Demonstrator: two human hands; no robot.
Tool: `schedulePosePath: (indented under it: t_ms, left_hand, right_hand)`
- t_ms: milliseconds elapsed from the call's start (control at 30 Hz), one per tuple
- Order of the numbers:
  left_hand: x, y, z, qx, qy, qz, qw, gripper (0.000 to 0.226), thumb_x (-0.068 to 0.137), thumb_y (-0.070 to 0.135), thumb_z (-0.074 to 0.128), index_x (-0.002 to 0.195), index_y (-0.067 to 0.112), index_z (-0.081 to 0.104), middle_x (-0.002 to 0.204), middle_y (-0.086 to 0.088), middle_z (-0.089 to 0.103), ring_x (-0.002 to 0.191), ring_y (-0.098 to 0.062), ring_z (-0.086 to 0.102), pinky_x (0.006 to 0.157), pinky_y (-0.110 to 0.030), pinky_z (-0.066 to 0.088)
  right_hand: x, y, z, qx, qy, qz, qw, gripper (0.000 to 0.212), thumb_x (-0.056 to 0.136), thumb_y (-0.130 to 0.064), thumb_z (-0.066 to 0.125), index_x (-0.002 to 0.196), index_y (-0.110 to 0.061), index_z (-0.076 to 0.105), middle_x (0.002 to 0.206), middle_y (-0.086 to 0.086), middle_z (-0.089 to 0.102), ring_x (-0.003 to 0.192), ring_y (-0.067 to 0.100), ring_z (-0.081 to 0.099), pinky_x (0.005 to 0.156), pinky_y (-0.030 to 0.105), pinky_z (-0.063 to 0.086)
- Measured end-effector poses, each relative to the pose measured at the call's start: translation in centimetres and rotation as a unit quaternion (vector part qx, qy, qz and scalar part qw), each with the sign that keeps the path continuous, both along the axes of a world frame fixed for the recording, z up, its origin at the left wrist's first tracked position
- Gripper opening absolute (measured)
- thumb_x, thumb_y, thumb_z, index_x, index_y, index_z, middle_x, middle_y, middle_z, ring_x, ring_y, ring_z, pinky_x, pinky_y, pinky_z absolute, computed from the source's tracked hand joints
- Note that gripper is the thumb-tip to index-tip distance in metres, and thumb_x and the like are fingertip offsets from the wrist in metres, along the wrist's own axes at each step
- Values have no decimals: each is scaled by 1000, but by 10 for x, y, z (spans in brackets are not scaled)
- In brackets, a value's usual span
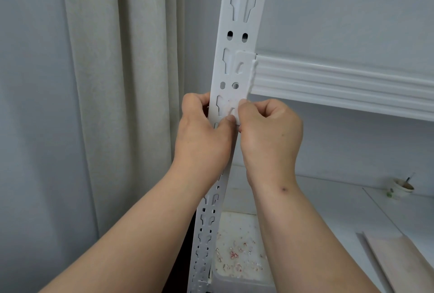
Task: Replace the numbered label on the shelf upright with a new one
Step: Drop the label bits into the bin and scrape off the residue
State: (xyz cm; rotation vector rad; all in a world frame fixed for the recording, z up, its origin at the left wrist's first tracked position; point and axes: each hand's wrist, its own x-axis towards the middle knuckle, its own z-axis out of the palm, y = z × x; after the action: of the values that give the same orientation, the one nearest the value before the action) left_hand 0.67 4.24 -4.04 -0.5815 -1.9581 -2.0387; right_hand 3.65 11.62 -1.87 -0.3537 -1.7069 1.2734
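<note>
Curtain-side upright [237, 41]: left hand [202, 137] grips it, right hand [270, 132] pinches something hidden.

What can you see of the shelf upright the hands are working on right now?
The shelf upright is a white strip, apparently painted metal, punched with paired keyhole slots and small oval holes. It runs from the top of the frame down to the lower edge, leaning slightly. A ribbed white shelf beam hooks into its right side. The left hand grips its left edge; the right hand pinches at a pale patch with faint reddish residue on its face. No number is readable there.
</note>
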Motion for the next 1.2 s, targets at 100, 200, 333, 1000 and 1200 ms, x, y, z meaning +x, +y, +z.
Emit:
schedulePosePath:
  t_ms: [100, 200, 333, 1000, 1200]
  left_hand:
    - [2, 0, 0, 0, 0, 0, 1000, 30, 88, 20, 66, 107, 31, 45, 98, 19, 63, 82, 8, 62, 71, -18, 54]
    - [3, 0, 1, 2, -5, 0, 1000, 29, 87, 22, 67, 104, 32, 45, 97, 18, 64, 82, 5, 64, 74, -25, 56]
    - [4, -1, 2, 0, -9, -2, 1000, 29, 88, 22, 67, 105, 31, 46, 97, 18, 64, 81, 5, 64, 74, -26, 57]
    - [3, -1, 1, 0, -10, -8, 1000, 30, 87, 20, 66, 104, 33, 45, 99, 17, 65, 83, 4, 65, 76, -29, 57]
    - [1, -1, 0, -1, -4, -8, 1000, 30, 89, 21, 66, 108, 31, 46, 101, 16, 65, 86, 4, 65, 76, -26, 56]
  right_hand:
    - [-1, 0, 0, 11, 4, -14, 1000, 24, 78, -16, 63, 56, -18, 56, 53, -8, 60, 49, 4, 53, 48, 14, 41]
    - [-3, -1, 0, 30, 3, -29, 999, 24, 78, -16, 62, 55, -20, 55, 53, -9, 58, 52, 7, 53, 53, 21, 42]
    - [-1, 0, -3, 38, -1, -30, 999, 24, 81, -18, 62, 57, -19, 57, 55, -8, 61, 52, 5, 55, 50, 14, 40]
    - [-2, -2, -3, 35, -1, -32, 999, 24, 79, -16, 61, 55, -20, 54, 52, -9, 58, 51, 5, 52, 48, 13, 37]
    - [0, -2, -5, -31, 14, 12, 999, 25, 81, -22, 66, 57, -20, 58, 56, -5, 64, 57, 15, 62, 59, 28, 49]
